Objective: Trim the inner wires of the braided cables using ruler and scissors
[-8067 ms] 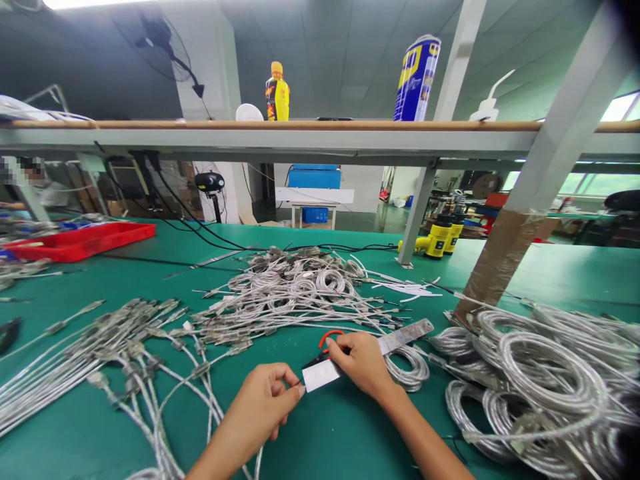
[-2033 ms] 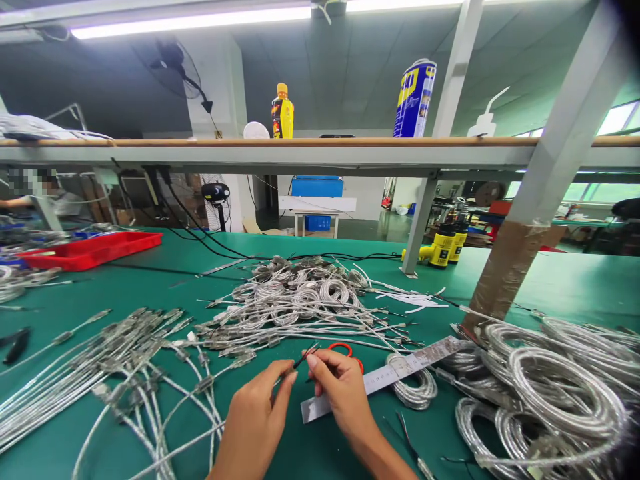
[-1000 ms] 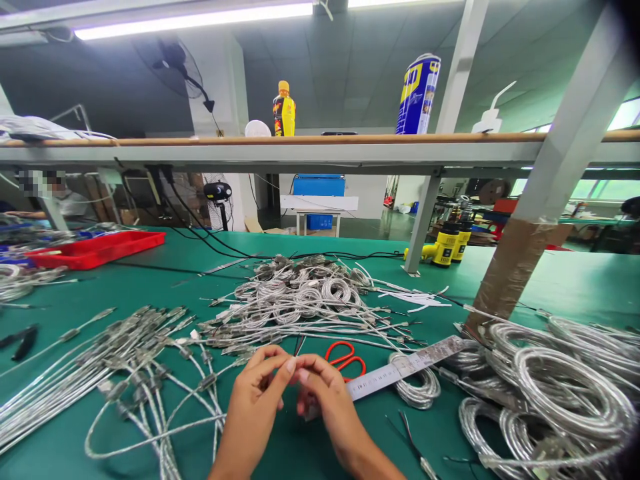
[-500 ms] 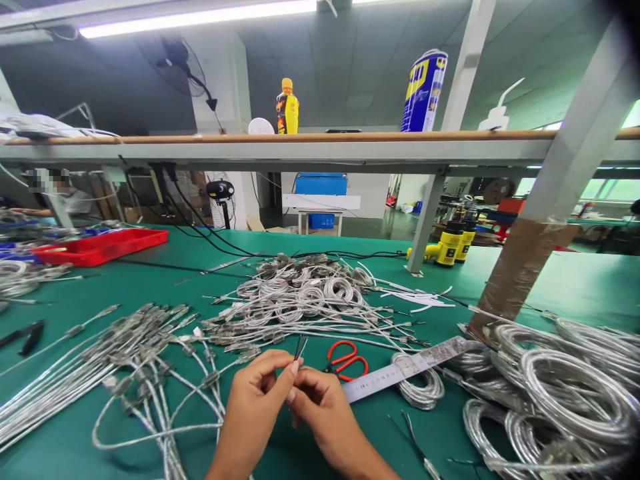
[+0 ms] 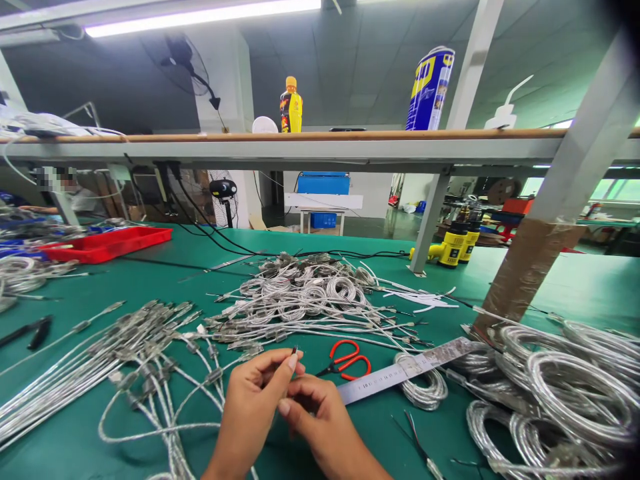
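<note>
The left hand [image 5: 253, 407] and right hand [image 5: 317, 417] pinch together a thin dark wire end [image 5: 295, 350]. The red scissors [image 5: 345, 360] lie just beside the right hand.

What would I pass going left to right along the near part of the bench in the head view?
Black pliers, straight cable bundle, left hand, right hand, red scissors, steel ruler, large cable coils.

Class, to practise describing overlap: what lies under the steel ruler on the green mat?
The steel ruler crosses a small coil of braided cable and otherwise lies over the green mat. The part of the coil beneath the ruler is covered and cannot be seen, nor can the mat there.
</note>
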